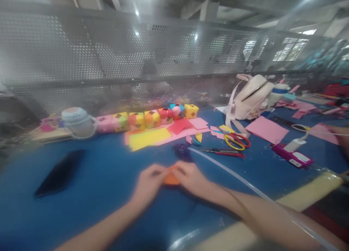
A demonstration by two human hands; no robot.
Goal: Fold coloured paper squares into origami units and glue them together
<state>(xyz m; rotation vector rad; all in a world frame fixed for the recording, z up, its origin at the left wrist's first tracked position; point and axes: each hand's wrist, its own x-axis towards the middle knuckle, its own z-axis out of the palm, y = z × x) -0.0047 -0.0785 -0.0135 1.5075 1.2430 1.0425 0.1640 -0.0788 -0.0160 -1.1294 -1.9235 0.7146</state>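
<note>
Between my two hands is a small piece of orange paper [171, 179], held low over the blue tabletop. My left hand [151, 177] pinches its left side, and my right hand [192, 175] pinches the right; the fingertips almost meet along the top edge. Motion blur hides the exact folds. Just beyond the right hand lies a dark purple object [183, 152] whose kind is unclear, with a pale cord [231, 171] running from it over the right forearm. Scissors with red handles [227, 153] lie farther right, near a yellow-and-red-handled pair [236, 141].
Folded paper cubes [136, 121] line the perforated metal screen [114, 54]. Before them lie yellow sheets [149, 137] and a red sheet [180, 126]. A phone [60, 172] and a lidded cup [79, 123] are left; a backpack [249, 98] and purple power strip [293, 157] are right.
</note>
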